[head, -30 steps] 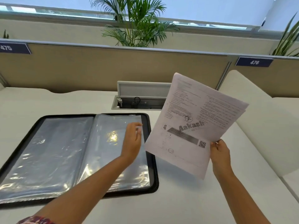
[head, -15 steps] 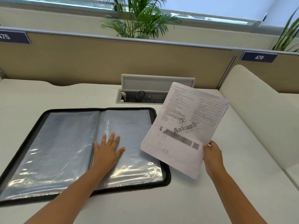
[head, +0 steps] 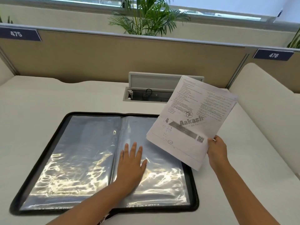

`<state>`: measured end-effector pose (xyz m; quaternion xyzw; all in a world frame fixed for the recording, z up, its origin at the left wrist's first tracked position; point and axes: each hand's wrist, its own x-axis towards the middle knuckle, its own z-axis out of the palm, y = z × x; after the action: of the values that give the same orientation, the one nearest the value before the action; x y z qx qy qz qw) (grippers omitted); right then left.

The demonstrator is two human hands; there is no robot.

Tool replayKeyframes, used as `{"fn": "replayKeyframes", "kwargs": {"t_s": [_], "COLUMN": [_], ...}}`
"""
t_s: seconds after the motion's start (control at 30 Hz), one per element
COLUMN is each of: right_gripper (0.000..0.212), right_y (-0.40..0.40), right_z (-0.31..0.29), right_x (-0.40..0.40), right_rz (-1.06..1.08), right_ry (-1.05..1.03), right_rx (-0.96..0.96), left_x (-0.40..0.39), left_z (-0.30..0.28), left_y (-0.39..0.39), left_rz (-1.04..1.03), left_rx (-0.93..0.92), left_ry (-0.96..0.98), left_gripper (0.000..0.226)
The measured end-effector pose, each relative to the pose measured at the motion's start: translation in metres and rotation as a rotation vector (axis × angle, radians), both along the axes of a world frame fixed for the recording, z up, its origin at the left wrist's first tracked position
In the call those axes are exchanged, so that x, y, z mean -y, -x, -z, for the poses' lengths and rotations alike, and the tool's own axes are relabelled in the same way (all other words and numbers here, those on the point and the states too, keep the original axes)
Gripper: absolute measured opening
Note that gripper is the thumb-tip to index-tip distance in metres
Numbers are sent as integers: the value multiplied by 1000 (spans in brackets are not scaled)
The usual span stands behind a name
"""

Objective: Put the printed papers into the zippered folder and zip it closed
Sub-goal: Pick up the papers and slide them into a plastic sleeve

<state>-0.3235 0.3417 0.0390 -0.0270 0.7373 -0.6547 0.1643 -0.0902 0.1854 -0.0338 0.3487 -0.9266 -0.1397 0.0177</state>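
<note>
The smooth white desk (head: 227, 184) holds your open black folder (head: 48, 153), its shiny clear pages flat. Your left hand (head: 130, 164) lies flat on the right page, fingers straight. Your right hand (head: 216, 150) pinches the thin printed papers (head: 191, 120) above that page.

We see a white table (head: 48, 101) bounded at the far side by a tan partition (head: 113, 57) with a grey top rail. On that rail sit two dark blue number plates: one reading 475 (head: 17, 34) at the left, another reading 476 (head: 273, 55) at the right. Set into the table near the partition is a cable box (head: 146, 95) with its lid (head: 154, 81) raised; a black cable shows inside. Behind the partition we see a green palm plant (head: 149, 15) below a window (head: 219, 5). A cream curved divider (head: 267, 98) rises at the right.
</note>
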Motion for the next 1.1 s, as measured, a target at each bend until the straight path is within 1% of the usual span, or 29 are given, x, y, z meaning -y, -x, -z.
{"fn": "replayKeyframes", "kwargs": {"t_s": [0.03,0.13,0.27,0.4,0.47,0.5,0.57,0.63,0.67,0.7,0.77,0.83,0.97,1.0,1.1], "right_gripper": [26,25,25,26,26,25,25,25,25,24,26,29,24,25,25], "right_y": [1,3,6,14,19,21,24,26,26,27,28,30,36,38,44], "right_z": [0,1,3,3,4,5,8,12,14,14,14,15,15,14,10], "right_x": [1,3,4,7,8,10,15,23,27,33,42,51,68,72,84], "right_rz": [-2,-4,10,36,38,41,54,56,52,46,38,29,32,34,42], "right_ry": [5,21,60,101,122,122,104,93,92,92,96,103,119,122,139], "right_rx": [9,36,67,97,107,110,111,108,105,102,101,102,104,101,94], "left_x": [1,19,60,97,113,121,139,158,168,176,187,192,197,198,201], "left_z": [-6,-27,-47,-50,-46,-44,-42,-44,-45,-46,-46,-46,-45,-45,-47], "left_y": [3,18,42,57,62,65,74,83,87,90,95,98,101,101,101], "left_rz": [13,72,48,22,-1,-11,-20,-25,-20,-15,-8,-16,-68,-74,-34], "left_rx": [-11,-85,18,49,-5,-58,-133,-68,-4,48,79,47,-59,-78,-92], "left_ry": [38,246,197,206,215,197,61,-121,-161,-161,-119,-118,-206,-230,-264], "left_gripper": [54,28,26,21,33,38,44,50,53,55,50,40,16,13,13]}}
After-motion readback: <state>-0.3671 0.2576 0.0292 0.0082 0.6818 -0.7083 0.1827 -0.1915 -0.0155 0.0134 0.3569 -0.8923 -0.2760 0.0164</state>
